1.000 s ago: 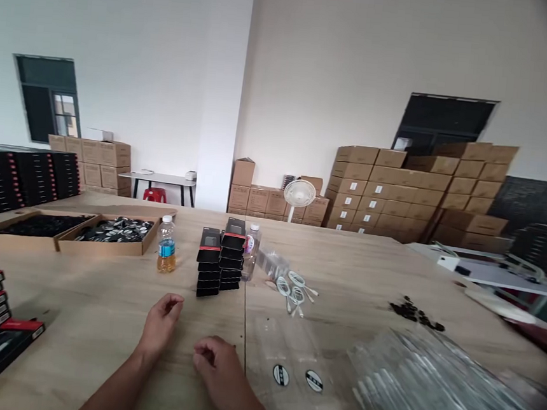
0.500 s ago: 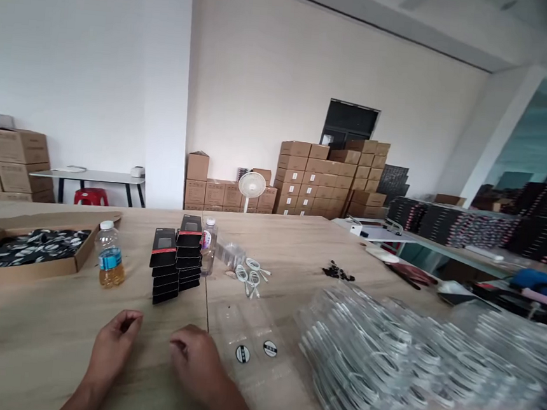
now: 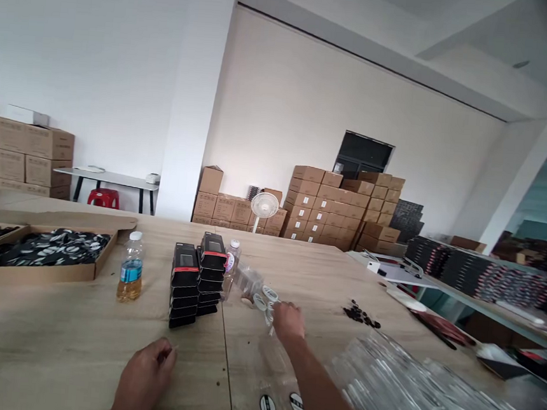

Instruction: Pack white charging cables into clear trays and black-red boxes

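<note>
My right hand (image 3: 289, 321) reaches across the table onto coiled white cables (image 3: 269, 293). Its fingertips are hidden behind the back of the hand, so any grip does not show. Near the front edge, my left hand (image 3: 148, 373) hovers with fingers curled closed and nothing visible in them. Beyond it stand two stacks of small black boxes (image 3: 184, 286). Below my right forearm lie clear plastic bags with round black-and-white labels (image 3: 267, 407). A large pile of bagged white cables (image 3: 429, 397) covers the table's right front.
A bottle of amber liquid (image 3: 131, 269) stands left of the boxes, another bottle (image 3: 231, 268) behind them. At far left is a carton of black-and-white round pieces (image 3: 96, 270). Small black parts (image 3: 362, 313) lie right of centre. A fan (image 3: 264, 205) and stacked cartons (image 3: 302, 201) stand beyond the table.
My right hand has moved forward and right, from the front of the table to the loose white cables. My left hand stays curled near the front. The view has tilted up and turned left.
</note>
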The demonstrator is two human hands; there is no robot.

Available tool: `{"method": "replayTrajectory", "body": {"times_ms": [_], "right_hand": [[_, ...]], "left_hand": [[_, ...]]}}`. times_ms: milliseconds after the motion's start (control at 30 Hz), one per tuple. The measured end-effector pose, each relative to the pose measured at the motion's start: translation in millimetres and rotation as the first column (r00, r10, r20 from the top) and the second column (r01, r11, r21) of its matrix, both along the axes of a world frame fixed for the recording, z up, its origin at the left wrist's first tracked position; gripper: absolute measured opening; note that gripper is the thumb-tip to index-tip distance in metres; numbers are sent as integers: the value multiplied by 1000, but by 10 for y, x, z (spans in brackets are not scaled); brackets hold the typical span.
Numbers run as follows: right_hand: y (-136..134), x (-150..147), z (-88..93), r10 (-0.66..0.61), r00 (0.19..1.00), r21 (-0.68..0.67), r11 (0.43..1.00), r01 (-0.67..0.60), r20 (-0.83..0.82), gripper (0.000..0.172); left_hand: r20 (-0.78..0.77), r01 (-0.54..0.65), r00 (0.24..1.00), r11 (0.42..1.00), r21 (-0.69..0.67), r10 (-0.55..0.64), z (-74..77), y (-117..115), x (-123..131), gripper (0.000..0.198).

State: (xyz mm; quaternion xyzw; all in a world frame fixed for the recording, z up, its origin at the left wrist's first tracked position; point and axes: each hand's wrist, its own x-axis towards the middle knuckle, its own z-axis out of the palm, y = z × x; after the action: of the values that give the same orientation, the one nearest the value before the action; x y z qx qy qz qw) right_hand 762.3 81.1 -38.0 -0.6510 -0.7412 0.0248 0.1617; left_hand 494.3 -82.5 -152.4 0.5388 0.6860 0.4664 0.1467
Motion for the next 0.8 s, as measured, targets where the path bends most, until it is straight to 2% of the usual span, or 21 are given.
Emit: {"method": "replayTrajectory", "body": {"times_ms": [67, 133, 200, 233, 300, 333, 367, 400, 467, 500, 533, 600, 700, 800], "right_hand": [[-48, 60, 123, 47, 995, 26, 999, -45, -86, 19], [-162, 108, 259, 136, 970, 38, 991, -131, -204, 26], [-334, 100, 338, 255, 906, 7, 963, -268, -338, 30], [-435, 64, 335, 309, 860, -22, 937, -348, -406, 30], [-644, -78, 235, 384, 749, -77, 863, -499, -540, 31], [-742, -176, 142, 400, 691, -94, 824, -558, -602, 32], [-831, -283, 31, 400, 635, -99, 792, -602, -661, 33], [-909, -390, -91, 387, 582, -92, 773, -627, -715, 37], [-1028, -581, -331, 340, 482, -55, 771, -635, -808, 46], [-1071, -655, -434, 315, 437, -36, 776, -629, -843, 50], [-1107, -711, -518, 293, 396, -21, 782, -623, -870, 55], [-1169, -775, -626, 251, 324, -7, 780, -626, -912, 61], [-1259, -809, -663, 215, 238, 1, 743, -669, -947, 56], [-1327, -844, -647, 201, 233, -10, 736, -677, -951, 45]], "left_hand": [[11, 10, 1000, 1000, 4, -10, 4, 2, 21, 33], [65, 16, 998, 999, 37, -18, 22, 0, 60, 32], [168, 9, 985, 992, 124, -30, 58, -15, 111, 30], [210, 12, 976, 983, 182, -51, 83, -33, 137, 41], [221, 54, 968, 963, 266, -115, 137, -89, 185, 75], [190, 99, 970, 958, 268, -153, 164, -126, 208, 83], [148, 161, 969, 958, 237, -199, 188, -165, 230, 79], [110, 227, 962, 958, 176, -248, 208, -202, 254, 65], [82, 319, 944, 947, 30, -320, 236, -258, 306, 23], [86, 338, 938, 941, -21, -335, 244, -274, 333, 19], [94, 334, 940, 941, -45, -329, 247, -281, 359, 24], [104, 285, 954, 958, -39, -280, 245, -278, 399, 27], [78, 210, 975, 978, -2, -210, 236, -265, 418, 24], [48, 157, 986, 988, 7, -157, 256, -284, 417, 24]]}}
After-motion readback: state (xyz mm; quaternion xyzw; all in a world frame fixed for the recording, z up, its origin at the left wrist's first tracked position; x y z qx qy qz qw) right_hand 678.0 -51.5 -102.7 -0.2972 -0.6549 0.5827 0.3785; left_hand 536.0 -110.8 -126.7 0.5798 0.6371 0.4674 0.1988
